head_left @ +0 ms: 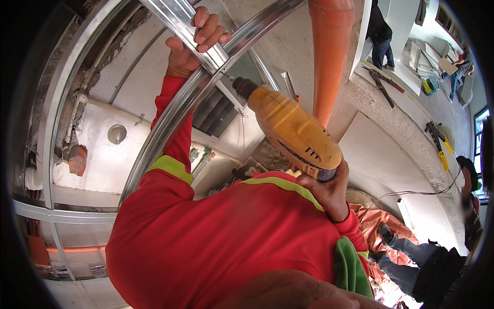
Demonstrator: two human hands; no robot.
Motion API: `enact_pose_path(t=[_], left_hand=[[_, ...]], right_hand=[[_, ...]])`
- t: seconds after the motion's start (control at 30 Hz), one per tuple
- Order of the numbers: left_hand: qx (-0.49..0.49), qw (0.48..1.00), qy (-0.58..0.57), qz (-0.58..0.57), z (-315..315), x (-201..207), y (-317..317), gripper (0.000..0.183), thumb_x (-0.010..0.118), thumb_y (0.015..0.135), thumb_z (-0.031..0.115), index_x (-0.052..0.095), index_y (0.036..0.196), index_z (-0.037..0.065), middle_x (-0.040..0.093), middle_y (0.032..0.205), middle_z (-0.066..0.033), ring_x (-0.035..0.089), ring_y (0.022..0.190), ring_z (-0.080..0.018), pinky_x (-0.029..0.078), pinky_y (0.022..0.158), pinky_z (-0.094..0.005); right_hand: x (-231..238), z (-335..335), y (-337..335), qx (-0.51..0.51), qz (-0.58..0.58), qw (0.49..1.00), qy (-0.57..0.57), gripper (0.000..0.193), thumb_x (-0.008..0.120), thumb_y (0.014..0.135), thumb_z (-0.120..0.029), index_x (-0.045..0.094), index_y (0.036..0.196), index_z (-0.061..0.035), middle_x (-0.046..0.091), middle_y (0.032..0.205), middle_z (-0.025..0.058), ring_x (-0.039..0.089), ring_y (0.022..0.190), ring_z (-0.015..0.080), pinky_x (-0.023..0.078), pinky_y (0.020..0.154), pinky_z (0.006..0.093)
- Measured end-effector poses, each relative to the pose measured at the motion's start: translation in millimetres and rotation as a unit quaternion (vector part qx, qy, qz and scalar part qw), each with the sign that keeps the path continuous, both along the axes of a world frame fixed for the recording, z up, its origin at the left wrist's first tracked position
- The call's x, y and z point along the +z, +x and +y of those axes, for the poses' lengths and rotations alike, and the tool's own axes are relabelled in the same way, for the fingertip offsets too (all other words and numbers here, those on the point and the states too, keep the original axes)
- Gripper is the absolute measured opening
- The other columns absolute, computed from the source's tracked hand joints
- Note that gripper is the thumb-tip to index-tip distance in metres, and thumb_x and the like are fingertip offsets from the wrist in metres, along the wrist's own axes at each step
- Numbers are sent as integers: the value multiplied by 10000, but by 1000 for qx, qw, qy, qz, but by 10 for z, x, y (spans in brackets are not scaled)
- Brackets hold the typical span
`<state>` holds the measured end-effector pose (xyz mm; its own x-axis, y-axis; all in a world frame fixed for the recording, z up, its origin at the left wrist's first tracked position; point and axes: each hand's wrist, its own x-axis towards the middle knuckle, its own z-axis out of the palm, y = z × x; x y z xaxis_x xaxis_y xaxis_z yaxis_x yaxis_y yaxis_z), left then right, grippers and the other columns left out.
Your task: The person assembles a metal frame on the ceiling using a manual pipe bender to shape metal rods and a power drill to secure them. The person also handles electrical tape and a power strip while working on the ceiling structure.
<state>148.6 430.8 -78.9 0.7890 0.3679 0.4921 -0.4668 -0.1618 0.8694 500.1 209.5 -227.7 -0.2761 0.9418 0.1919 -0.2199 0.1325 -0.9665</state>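
Observation:
My left hand (198,44) is raised, its fingers wrapped round a shiny metal stud (175,23). The stud's end meets a long metal track (177,116), which looks curved in this view. My right hand (332,190) grips a yellow power drill (293,131) from below by its handle; the trigger finger is hidden. From the drill's dark chuck, the bit (226,76) points at the joint between stud and track. Whether the tip touches the metal is too small to tell. Both arms are in red sleeves with yellow-green bands.
An orange pipe (329,56) stands right of the joint. On a rough ledge lie long-handled cutters (381,82) and a yellow-handled tool (440,144). A cable (411,193) crosses the right side. Co-workers (382,36) and a bucket (429,85) are farther off. Metal framing (49,154) runs along the left.

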Motion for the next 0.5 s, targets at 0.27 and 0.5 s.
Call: enact_pose_path(t=[0.27, 0.5], left_hand=[[5, 1000, 7, -13, -2, -16, 20, 622, 875, 690, 583, 561, 1072, 205, 527, 782, 96, 560, 716, -51, 415, 972, -315], [17, 1000, 3, -13, -22, -20, 30, 615, 868, 702, 585, 560, 1074, 204, 522, 777, 92, 561, 713, -52, 415, 979, -318]], right_hand=[[151, -63, -82, -22, -42, 995, 89, 917, 961, 695, -209, 451, 1426, 10, 714, 1186, 164, 694, 1116, 223, 526, 968, 366], [314, -67, 3, -22, -70, 994, 78, 993, 995, 636, -272, 454, 1414, 25, 697, 1201, 121, 666, 1105, 185, 528, 956, 346]])
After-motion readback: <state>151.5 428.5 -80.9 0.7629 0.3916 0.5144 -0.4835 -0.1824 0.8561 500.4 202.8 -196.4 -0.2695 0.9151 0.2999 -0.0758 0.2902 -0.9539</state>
